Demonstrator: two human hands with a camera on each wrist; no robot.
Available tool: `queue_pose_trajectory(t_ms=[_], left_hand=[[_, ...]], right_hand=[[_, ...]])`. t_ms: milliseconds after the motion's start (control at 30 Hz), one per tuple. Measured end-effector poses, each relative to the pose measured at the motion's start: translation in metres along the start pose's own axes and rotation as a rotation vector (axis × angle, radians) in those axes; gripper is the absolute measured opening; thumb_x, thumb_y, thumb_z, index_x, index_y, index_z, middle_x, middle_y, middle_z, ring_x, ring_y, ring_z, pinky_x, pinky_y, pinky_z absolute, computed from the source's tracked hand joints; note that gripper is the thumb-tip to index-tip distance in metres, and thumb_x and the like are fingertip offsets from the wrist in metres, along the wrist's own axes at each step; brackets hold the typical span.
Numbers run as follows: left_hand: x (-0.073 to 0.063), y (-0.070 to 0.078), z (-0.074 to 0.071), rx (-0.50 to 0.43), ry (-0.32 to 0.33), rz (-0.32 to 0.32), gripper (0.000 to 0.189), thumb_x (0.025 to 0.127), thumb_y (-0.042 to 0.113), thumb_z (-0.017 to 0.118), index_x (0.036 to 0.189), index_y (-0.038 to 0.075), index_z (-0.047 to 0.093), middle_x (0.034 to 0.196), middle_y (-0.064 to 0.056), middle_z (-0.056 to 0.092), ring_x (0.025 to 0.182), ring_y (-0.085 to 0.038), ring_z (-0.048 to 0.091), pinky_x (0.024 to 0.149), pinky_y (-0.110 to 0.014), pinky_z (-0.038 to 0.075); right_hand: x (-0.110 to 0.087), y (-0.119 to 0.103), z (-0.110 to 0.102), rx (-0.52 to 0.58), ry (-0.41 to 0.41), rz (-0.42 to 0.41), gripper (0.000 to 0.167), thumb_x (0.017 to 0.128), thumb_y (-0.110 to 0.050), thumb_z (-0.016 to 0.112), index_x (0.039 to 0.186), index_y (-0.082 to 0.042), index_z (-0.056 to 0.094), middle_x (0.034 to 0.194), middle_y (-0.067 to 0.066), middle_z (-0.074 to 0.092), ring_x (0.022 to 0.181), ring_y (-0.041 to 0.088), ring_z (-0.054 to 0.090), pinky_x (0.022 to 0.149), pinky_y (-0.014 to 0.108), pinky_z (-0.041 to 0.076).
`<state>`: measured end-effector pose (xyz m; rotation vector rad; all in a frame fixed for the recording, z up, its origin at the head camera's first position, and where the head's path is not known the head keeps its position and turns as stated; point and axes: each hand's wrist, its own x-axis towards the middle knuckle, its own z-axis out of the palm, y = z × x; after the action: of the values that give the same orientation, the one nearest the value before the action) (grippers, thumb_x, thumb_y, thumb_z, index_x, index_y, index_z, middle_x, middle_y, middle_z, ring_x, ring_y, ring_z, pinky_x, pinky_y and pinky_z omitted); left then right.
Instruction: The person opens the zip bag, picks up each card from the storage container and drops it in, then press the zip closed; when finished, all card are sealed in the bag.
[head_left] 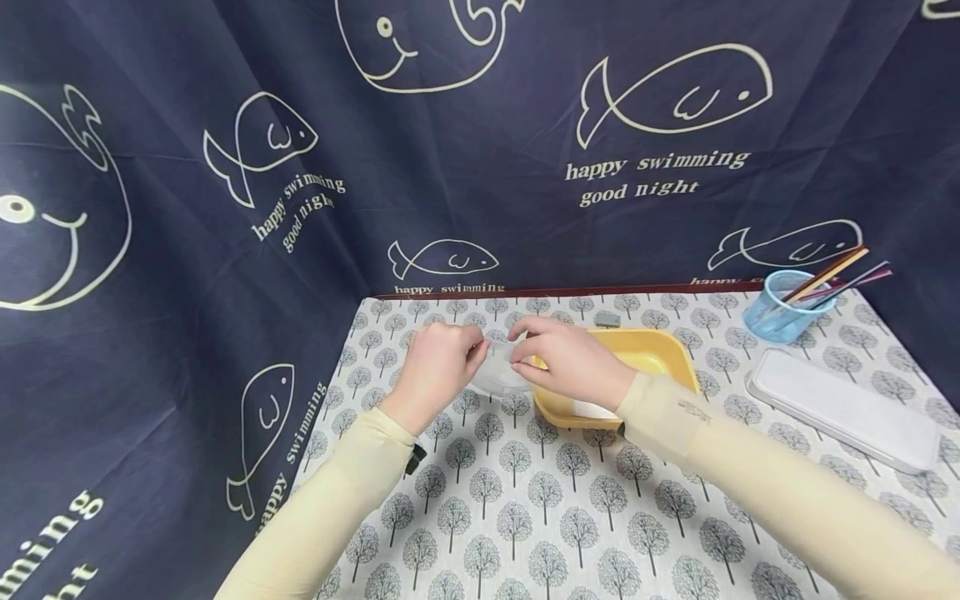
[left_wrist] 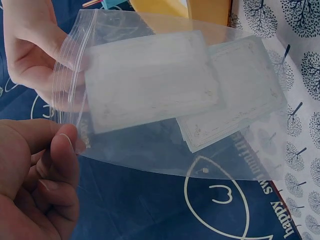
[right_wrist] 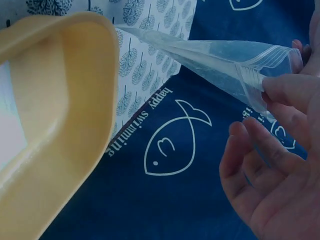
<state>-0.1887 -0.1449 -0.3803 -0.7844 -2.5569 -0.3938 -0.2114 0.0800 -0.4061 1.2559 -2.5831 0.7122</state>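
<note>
Zip bag (left_wrist: 145, 147) pinched at mouth by left hand (head_left: 441, 364) and right hand (head_left: 572, 358); neither nearer, long axis pointed away from both.

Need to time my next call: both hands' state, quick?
Left hand: holding the bag, pinched at one end.
Right hand: pinching the bag too.

Cream long sleeves (head_left: 330, 500), dark print (head_left: 693, 410) near right cuff (head_left: 645, 400), black piece (head_left: 415, 458) at left cuff (head_left: 393, 427), bare fingers (left_wrist: 63, 148)
</note>
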Motion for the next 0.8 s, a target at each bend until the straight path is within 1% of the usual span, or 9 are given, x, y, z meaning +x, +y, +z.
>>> queue_pose_trajectory(t_ms=[167,300,400,533,633,800], left_hand=[[0.000,0.001,0.000,-0.015,-0.009,-0.012,0.024,0.095,0.011,0.076,0.072,0.012,0.070,0.059,0.003,0.063,0.051,-0.011,0.058,0.052,-0.027,0.050],[0.000,0.003,0.000,-0.030,-0.024,-0.022,0.022,0.096,0.011,0.075,0.074,0.011,0.072,0.061,0.003,0.065,0.051,-0.009,0.058,0.053,-0.025,0.050],[0.001,0.004,0.000,-0.028,-0.030,-0.024,0.020,0.096,0.011,0.075,0.077,0.011,0.073,0.062,0.003,0.067,0.052,-0.009,0.059,0.053,-0.025,0.051],[0.001,0.004,0.000,-0.031,-0.031,-0.023,0.017,0.096,0.010,0.075,0.079,0.010,0.075,0.063,0.002,0.067,0.052,-0.009,0.059,0.055,-0.025,0.052],[0.001,0.004,0.000,-0.035,-0.026,-0.022,0.017,0.095,0.009,0.076,0.078,0.010,0.074,0.061,0.003,0.066,0.051,-0.009,0.058,0.055,-0.026,0.052],[0.001,0.004,0.001,-0.038,-0.023,-0.018,0.018,0.096,0.009,0.075,0.078,0.010,0.074,0.061,0.003,0.065,0.052,-0.009,0.058,0.055,-0.027,0.052]], right_hand=[[0.007,0.000,0.006,-0.064,-0.016,-0.043,0.006,0.093,-0.015,0.080,0.099,-0.013,0.081,0.123,0.009,0.069,0.107,0.023,0.069,0.094,0.037,0.056],[0.010,-0.001,0.012,-0.120,-0.005,-0.081,0.004,0.091,-0.014,0.082,0.094,-0.014,0.081,0.119,0.010,0.070,0.105,0.023,0.069,0.091,0.036,0.057],[0.013,-0.003,0.015,-0.153,0.008,-0.099,0.005,0.089,-0.013,0.085,0.092,-0.014,0.081,0.116,0.009,0.070,0.102,0.024,0.069,0.090,0.036,0.057],[0.015,-0.005,0.020,-0.194,0.004,-0.106,0.007,0.087,-0.014,0.086,0.092,-0.014,0.081,0.116,0.008,0.070,0.102,0.024,0.068,0.089,0.035,0.057],[0.016,-0.006,0.022,-0.223,-0.002,-0.107,0.008,0.087,-0.016,0.087,0.092,-0.015,0.081,0.115,0.006,0.070,0.099,0.022,0.067,0.085,0.034,0.058],[0.017,-0.005,0.026,-0.280,0.006,-0.114,0.009,0.085,-0.018,0.087,0.090,-0.017,0.080,0.108,0.002,0.069,0.090,0.019,0.065,0.076,0.031,0.058]])
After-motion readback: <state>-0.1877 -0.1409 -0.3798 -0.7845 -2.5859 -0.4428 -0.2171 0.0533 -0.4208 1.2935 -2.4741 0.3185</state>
